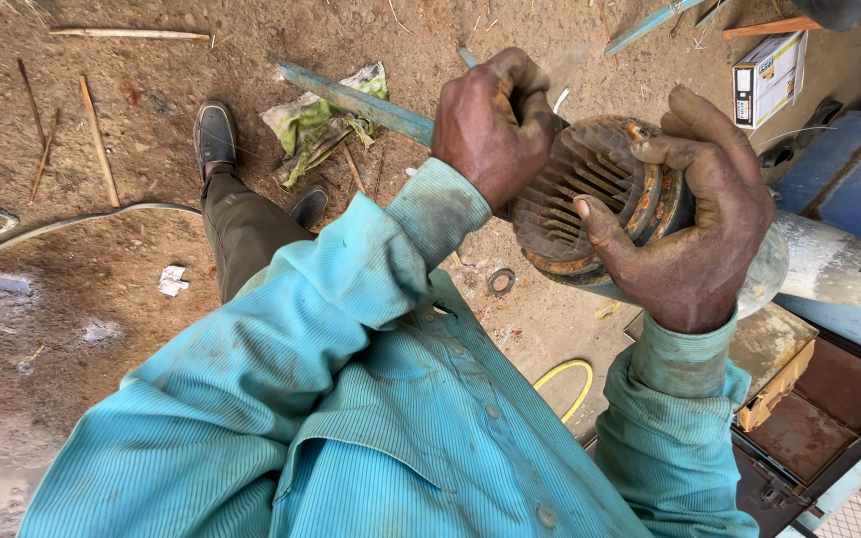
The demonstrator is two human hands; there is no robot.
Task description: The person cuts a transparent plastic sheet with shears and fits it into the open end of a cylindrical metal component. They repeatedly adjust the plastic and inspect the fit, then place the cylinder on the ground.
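My right hand (pixel 695 224) wraps around a round, rusty slotted metal cover (pixel 590 194), thumb lying across its ribs. The cover sits on the end of a grey cylindrical body (pixel 824 264) that runs off to the right. My left hand (pixel 495 120) is clenched in a fist at the cover's upper left edge, closed on a small dark tool (pixel 528 100) that is mostly hidden by the fingers. Both sleeves are teal and dirty.
Below is bare dirt ground with a blue rod (pixel 356 100), crumpled green and white paper (pixel 321 120), sticks, a metal ring (pixel 500 282), a yellow hose (pixel 565 384) and a grey hose (pixel 52 229). A rusty metal box (pixel 809 403), blue metal (pixel 849 169) and a cardboard box (pixel 769 75) are on the right.
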